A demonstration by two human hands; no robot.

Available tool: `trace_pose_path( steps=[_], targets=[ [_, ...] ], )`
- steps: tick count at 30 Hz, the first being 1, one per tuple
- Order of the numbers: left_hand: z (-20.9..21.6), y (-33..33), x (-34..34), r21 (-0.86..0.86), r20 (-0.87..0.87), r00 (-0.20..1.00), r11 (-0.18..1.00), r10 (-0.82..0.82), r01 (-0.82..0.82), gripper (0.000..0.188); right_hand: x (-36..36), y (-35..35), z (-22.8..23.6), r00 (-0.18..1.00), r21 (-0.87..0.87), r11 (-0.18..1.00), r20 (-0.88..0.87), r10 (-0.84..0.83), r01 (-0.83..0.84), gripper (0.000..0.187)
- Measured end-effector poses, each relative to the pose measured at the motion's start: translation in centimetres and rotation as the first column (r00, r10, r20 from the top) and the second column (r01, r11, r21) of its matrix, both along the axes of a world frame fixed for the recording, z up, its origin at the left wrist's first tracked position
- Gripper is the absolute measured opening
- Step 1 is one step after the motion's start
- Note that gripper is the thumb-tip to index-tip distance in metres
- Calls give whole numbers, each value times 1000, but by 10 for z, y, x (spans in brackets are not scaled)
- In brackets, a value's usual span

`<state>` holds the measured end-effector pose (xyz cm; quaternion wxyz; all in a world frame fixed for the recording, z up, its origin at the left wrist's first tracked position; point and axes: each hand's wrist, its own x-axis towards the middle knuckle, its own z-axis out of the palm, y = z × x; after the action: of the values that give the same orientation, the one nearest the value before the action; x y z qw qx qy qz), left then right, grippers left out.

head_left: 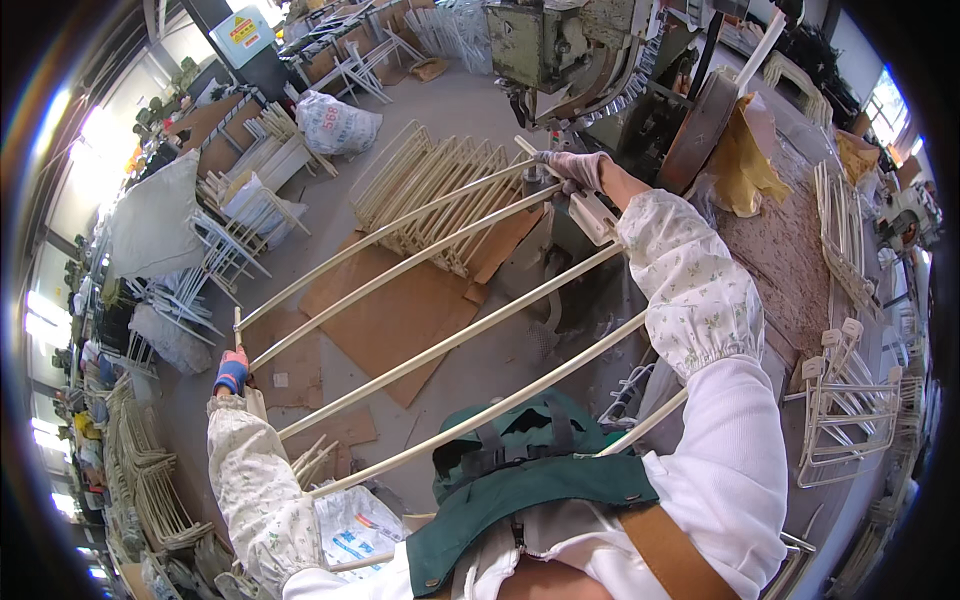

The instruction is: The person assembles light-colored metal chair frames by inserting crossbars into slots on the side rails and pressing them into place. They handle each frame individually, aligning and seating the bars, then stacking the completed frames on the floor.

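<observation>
My left hand [232, 372], gloved, is closed around the left end of a cream tubular frame [480, 329]; my right hand [577, 170], also gloved, appears closed over its right end, near a green machine [540, 48]. The frame spans between my 2 hands, with flattened cardboard [375, 325] visible through the bars. Lifting 1 end unevenly could tilt the frame and knock it against the machine; fingers placed so near could be pinched if the machine moved. Hidden: some right fingertips and their exact contact. Cut off: the machine's top. My right sleeve [695, 280] obscures some bar ends.
</observation>
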<state>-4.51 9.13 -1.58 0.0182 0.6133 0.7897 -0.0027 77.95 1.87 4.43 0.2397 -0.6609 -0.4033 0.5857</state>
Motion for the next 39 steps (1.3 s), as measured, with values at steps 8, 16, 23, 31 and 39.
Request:
trace_pose_path(
  steps=[8, 16, 23, 31, 39],
  targets=[
    [68, -13, -13, 58, 92, 984, 986, 152, -158, 57, -11, 1, 4, 997, 76, 995, 58, 60, -64, 49],
    [73, 51, 45, 176, -35, 997, 982, 69, -62, 58, -11, 6, -14, 969, 88, 985, -211, -126, 147, 42],
    [48, 215, 59, 142, -117, 986, 981, -116, 132, 57, -5, 4, -24, 953, 51, 984, -261, -153, 172, 42],
    [31, 389, 24, -13, -248, 908, 938, -339, 347, 60, -82, 0, 30, 920, 63, 926, -158, -360, 373, 39],
    [37, 467, 122, 0, -290, 795, 831, -533, 557, 58, -128, -3, 48, 720, 83, 720, -195, -666, 689, 46]
  ],
)
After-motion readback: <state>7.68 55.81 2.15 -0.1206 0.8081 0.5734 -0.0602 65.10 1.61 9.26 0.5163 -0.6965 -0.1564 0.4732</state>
